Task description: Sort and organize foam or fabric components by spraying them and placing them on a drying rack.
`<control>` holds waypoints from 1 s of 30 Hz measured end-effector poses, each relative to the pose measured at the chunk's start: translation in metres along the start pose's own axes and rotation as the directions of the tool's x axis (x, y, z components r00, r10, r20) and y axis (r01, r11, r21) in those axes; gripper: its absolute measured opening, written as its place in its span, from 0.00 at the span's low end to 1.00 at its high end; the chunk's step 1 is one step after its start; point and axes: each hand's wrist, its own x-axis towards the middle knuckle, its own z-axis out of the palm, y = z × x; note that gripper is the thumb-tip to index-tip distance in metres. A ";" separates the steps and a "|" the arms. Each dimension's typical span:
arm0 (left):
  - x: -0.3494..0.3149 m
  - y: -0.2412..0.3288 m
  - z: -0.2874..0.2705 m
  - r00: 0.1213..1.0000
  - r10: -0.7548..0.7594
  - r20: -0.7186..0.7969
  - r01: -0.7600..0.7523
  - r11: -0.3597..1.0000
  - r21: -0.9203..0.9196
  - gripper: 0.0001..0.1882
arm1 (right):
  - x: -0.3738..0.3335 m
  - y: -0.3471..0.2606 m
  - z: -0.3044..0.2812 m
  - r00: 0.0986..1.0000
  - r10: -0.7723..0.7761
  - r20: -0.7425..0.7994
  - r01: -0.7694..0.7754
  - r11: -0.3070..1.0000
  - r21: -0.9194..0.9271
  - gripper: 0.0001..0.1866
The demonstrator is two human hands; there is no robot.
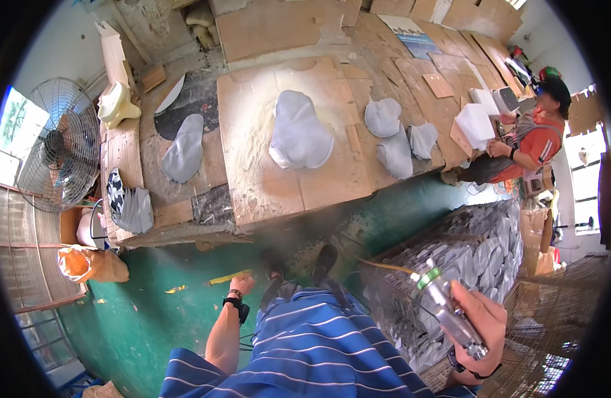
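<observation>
My right hand (481,325) is wrapped around a metal spray gun (445,308) with a green ring, held at the lower right with a thin hose running from it toward the floor. My left hand (241,284) hangs low beside my striped shirt, its fingers curled in, with nothing seen sticking out of them. Ahead, a large grey fabric piece (300,132) is draped on the cardboard (272,192) in the middle of the table, ringed by a pale powdery film. To its left lies another grey piece (185,147); on the right, several more grey pieces (398,152) are grouped together.
At the table's left end sit a patterned grey stack (133,209) and a cream-coloured form (118,106), near a standing fan (53,142). A person (541,136) in orange works at the right. Many grey pieces (478,249) fill a low rack beside my right arm.
</observation>
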 end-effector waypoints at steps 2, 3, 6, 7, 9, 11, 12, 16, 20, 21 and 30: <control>-0.001 0.007 0.005 0.999 0.033 -0.022 -0.032 0.999 0.038 0.19 | 0.001 -0.002 0.004 0.983 0.030 -0.182 -0.032 0.999 -0.008 0.30; -0.001 0.013 -0.006 0.999 0.038 -0.035 -0.037 0.998 0.047 0.19 | 0.005 -0.004 0.012 0.981 0.028 -0.191 -0.027 1.000 0.006 0.30; -0.005 0.015 0.009 0.998 0.025 -0.065 -0.030 0.997 -0.064 0.20 | 0.005 0.001 0.006 0.986 -0.056 -0.154 0.054 0.998 -0.016 0.32; 0.001 0.002 0.003 0.978 0.164 -0.126 -0.156 0.985 0.072 0.19 | 0.003 -0.002 0.002 0.983 -0.044 -0.180 0.048 0.999 0.022 0.31; 0.005 0.010 0.002 0.938 0.315 -0.148 -0.279 0.935 0.219 0.19 | 0.002 -0.004 0.001 0.976 -0.020 -0.217 0.031 0.998 0.048 0.30; -0.011 0.066 0.014 0.975 0.157 -0.157 -0.187 0.960 -0.206 0.18 | 0.003 -0.004 0.003 0.980 -0.139 -0.146 0.139 0.990 -0.011 0.26; -0.021 0.098 0.019 0.970 0.161 -0.180 -0.196 0.961 -0.194 0.17 | 0.000 -0.003 0.005 0.968 -0.134 -0.211 0.118 0.989 -0.084 0.24; -0.035 0.146 0.008 0.922 0.277 -0.271 -0.342 0.911 -0.232 0.16 | -0.007 0.003 -0.003 0.988 -0.011 -0.152 0.001 0.998 -0.068 0.25; -0.031 0.210 0.004 0.758 0.530 -0.380 -0.606 0.788 -0.110 0.14 | -0.017 0.014 -0.005 0.983 -0.078 -0.165 0.079 0.997 0.001 0.24; -0.030 0.227 0.003 0.676 0.601 -0.427 -0.686 0.724 -0.067 0.13 | -0.018 0.013 -0.004 0.957 -0.126 -0.262 0.095 0.987 -0.127 0.24; -0.040 0.471 0.028 0.097 0.991 -0.090 -0.700 0.132 0.701 0.17 | -0.023 0.037 -0.014 0.985 0.034 -0.168 -0.021 0.997 0.075 0.30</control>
